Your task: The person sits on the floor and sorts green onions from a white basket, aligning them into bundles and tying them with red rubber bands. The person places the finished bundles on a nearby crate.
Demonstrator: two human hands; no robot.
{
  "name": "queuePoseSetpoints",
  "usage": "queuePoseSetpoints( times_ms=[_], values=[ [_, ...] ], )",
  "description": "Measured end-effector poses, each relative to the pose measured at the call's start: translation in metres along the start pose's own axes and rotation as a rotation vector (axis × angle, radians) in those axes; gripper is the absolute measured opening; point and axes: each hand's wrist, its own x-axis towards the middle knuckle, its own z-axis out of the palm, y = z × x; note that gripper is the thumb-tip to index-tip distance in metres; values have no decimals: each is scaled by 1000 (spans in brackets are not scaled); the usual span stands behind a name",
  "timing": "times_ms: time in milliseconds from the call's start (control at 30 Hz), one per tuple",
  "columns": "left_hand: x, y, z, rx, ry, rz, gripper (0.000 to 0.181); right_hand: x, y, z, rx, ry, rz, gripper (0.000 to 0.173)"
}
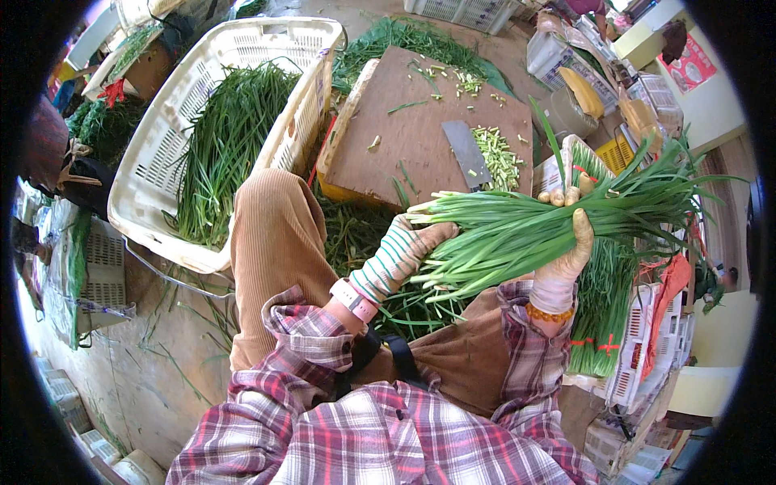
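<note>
A large bunch of garlic chives [509,236] lies across both gloved hands, pale stem ends to the left and leaves to the right. My right hand [567,242] grips it around the middle, thumb in front, fingertips showing over the top. My left hand [403,251], in a striped glove, is at the stem ends, its thumb against the lower stems; its other fingers are mostly hidden. Beyond the bunch, a cleaver [465,151] rests on a wooden board [388,133], beside a pile of cut stem ends [500,160].
A white plastic crate [127,200] of loose chives [236,145] stands at the left. Tied chive bundles [597,339] lie in a crate at the right. Green trimmings [406,39] lie behind the board, and more leaves between my knees. A person's arm [600,18] shows at top right.
</note>
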Motion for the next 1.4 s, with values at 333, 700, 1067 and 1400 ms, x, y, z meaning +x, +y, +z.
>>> queuePoseSetpoints(
  times_ms=[333, 700, 1067, 1400],
  values=[
    [8, 7, -63, 2100, -325, -1154, 37, 13, -39, -49, 324, 77, 19, 45],
    [-20, 14, 24, 676, 134, 170, 36, 8, -24, -46, 277, -13, 37, 40],
    [-27, -5, -23, 1579, 22, 145, 25, 6, -32, -45, 290, -28, 75, 28],
    [-36, 39, 14, 1328, -58, 419, 19, 6, -24, -40, 258, -43, 106, 43]
  ],
)
